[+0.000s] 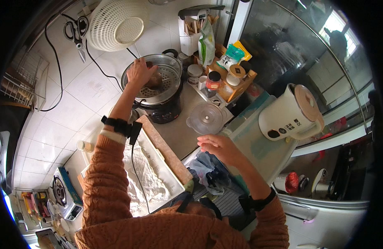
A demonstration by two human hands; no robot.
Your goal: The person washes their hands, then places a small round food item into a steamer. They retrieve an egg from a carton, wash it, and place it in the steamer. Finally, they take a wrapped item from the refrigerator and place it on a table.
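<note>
My left hand (pixel 140 74) reaches over a round metal steamer (pixel 171 73) at the far side of the counter. Its fingers curve around a dark brown lump, partly hidden by the hand. Just beside it, a larger brown, rounded piece (pixel 155 81), like a root vegetable, lies on the perforated steamer tray. The steamer sits on a black electric pot (pixel 164 113). My right hand (pixel 219 148) hangs in the air with its fingers stretched out and nothing in it, nearest to a clear round lid (pixel 206 118).
A white basin (pixel 164 182) is in front of me. To the right stand a white kettle (pixel 289 112) and a wooden rack (pixel 241 85) with jars. Scissors (pixel 77 35) and a cream colander (pixel 116 25) hang on the tiled wall. A plastic bag (pixel 210 172) lies below my right hand.
</note>
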